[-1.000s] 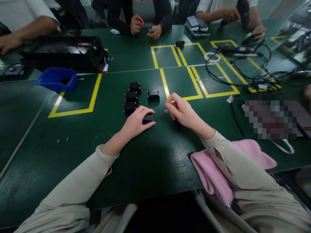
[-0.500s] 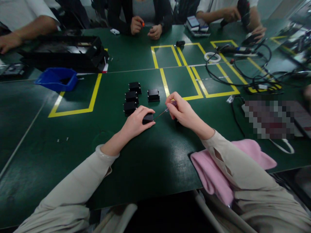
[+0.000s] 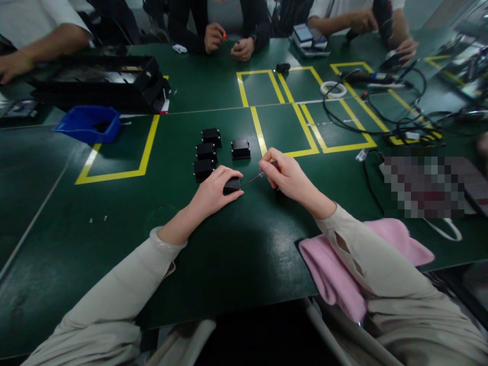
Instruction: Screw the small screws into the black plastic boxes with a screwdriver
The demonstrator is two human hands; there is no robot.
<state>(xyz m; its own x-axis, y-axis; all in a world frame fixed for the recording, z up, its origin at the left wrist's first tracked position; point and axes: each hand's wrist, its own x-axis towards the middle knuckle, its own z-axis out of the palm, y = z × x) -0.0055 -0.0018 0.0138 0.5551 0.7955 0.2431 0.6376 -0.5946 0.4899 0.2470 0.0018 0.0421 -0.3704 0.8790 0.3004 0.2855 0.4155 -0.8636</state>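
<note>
My left hand [image 3: 214, 192] grips a small black box [image 3: 232, 186] on the green table, thumb and fingers round its sides. A screwdriver [image 3: 256, 178] is pinched in my right hand [image 3: 281, 170]. Its thin shaft slants down to the left, and the tip meets the right end of the held box. My fingers cover most of the handle. Beyond my left hand, black boxes of the same kind [image 3: 206, 151] stand in a short column, with one more box [image 3: 240, 148] to their right. Part of some dark object shows under my right hand, too hidden to name.
A blue scoop-shaped bin [image 3: 89, 124] and stacked black trays [image 3: 99, 81] stand at the left. Two tiny screws [image 3: 105, 218] lie near my left forearm. A pink cloth [image 3: 335, 269] lies under my right sleeve. Cables [image 3: 381, 129] coil at the right. Several people sit opposite.
My right hand has shifted very slightly downward, its fingers turning a little round the screwdriver handle. My left hand and the black box have stayed in place.
</note>
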